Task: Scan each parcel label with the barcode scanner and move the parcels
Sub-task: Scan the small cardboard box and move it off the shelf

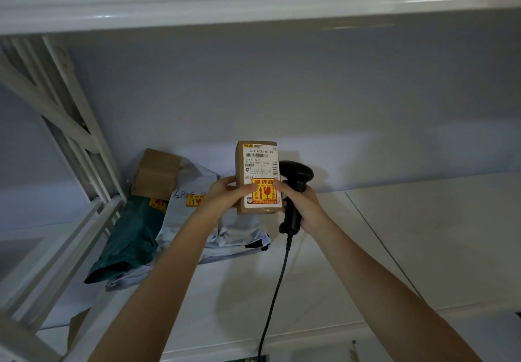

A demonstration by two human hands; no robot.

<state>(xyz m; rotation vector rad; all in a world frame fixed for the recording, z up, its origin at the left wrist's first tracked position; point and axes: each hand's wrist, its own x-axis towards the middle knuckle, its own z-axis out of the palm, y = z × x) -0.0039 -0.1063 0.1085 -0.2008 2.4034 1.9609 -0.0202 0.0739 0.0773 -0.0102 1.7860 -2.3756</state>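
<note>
A: Start at the grips. What does each one have?

B: The left hand (225, 194) pinches the cardboard parcel (258, 177) by its lower half, thumb across the front over the orange fragile sticker (264, 191), fingers behind. The right hand (303, 206) is wrapped tight round the handle of the black barcode scanner (296, 189), with its forefinger reaching over to touch the parcel's right edge.

A: Why hold the box upright like that?

B: It stands on end, above the shelf board (423, 249), white shipping label (260, 164) facing the person. I'd say that keeps the barcode near the top clear of the thumb and easy to read. The extra finger looks like a steadying touch.

A: Is the scanner aimed at it?

B: Not yet, as far as I can judge. Its head sits just beside and behind the parcel's right edge, pointing away. Its cable (275, 291) hangs down toward the shelf's front edge.

A: And beyond the hands?

B: Toward the back-left corner of the shelf lies a heap: a green mailer bag (132, 235), a grey mailer bag (194, 187) overlapping it, and a brown box (156, 173) on top, against the white rack frame (73, 136). The right side of the shelf is bare, probably the spot for scanned parcels.
</note>
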